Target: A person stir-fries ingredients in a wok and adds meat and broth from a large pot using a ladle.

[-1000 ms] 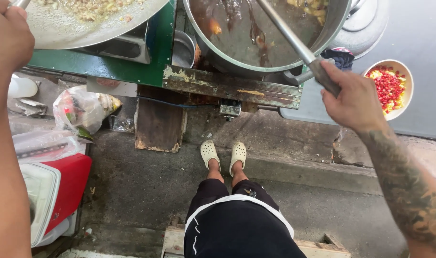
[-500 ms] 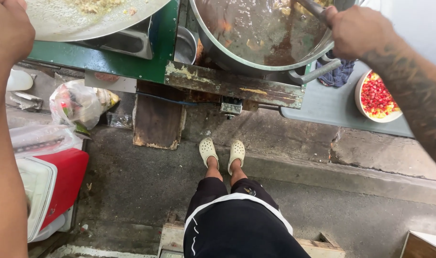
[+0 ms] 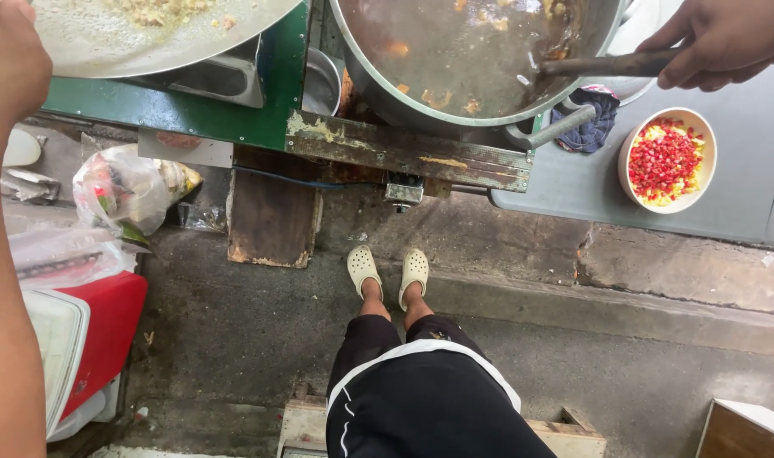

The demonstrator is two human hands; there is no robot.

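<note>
1. A large metal pot sits at the top centre on a worn green stove frame. It holds dark brown broth with orange pieces floating in it, and a side handle sticks out at its lower right.
2. A wide, pale metal pan fills the top left, with bits of yellowish food in it.
3. A grey surface lies to the right of the pot and carries a crumpled blue cloth.
4. The left hand is at the top left edge, just beside the pan's rim. Its grip is curled closed, but what it holds cannot be told.
5. The right hand is at the top right, its grip closed around a long dark utensil handle.
6. That handle slants down and left over the pot's rim into the broth.
7. A white bowl of chopped red and yellow pieces rests on the grey surface, below the right hand and apart from it.
8. Far below, the person's feet in pale clogs stand on a concrete floor.
</note>
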